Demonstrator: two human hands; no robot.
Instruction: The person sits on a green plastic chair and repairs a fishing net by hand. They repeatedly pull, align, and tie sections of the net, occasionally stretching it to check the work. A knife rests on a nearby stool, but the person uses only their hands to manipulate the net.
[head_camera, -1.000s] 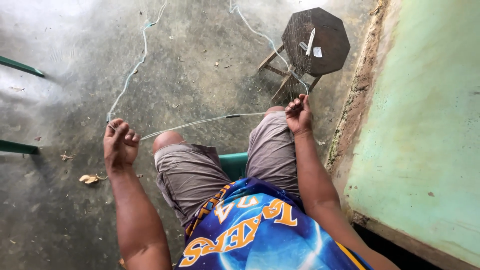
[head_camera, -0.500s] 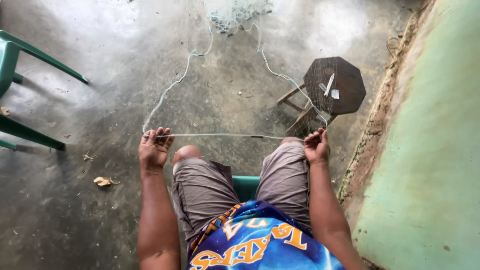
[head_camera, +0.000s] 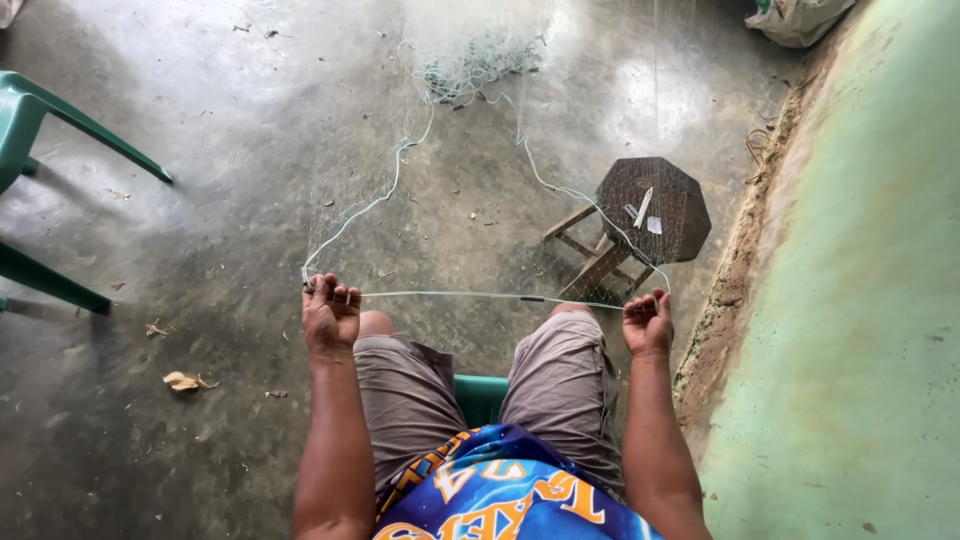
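I sit on a green chair (head_camera: 480, 395) with both arms stretched forward. My left hand (head_camera: 329, 317) and my right hand (head_camera: 648, 322) each grip a pale cord (head_camera: 480, 294), which runs taut and level between them above my knees. From each fist the cord trails away across the floor toward a bunched heap of fine fishing net (head_camera: 470, 70) at the far middle. The thin mesh is barely visible over the concrete.
A small dark octagonal wooden stool (head_camera: 655, 210) stands just beyond my right hand, with a pale tool on top. Green plastic chair legs (head_camera: 60, 150) stand at the left. A mossy green wall (head_camera: 860, 330) runs along the right. Dry leaves (head_camera: 185, 381) lie on the floor.
My hands have drawn apart and come level, pulling the cord straight between them. The view has tilted up, so the net heap and more floor now show.
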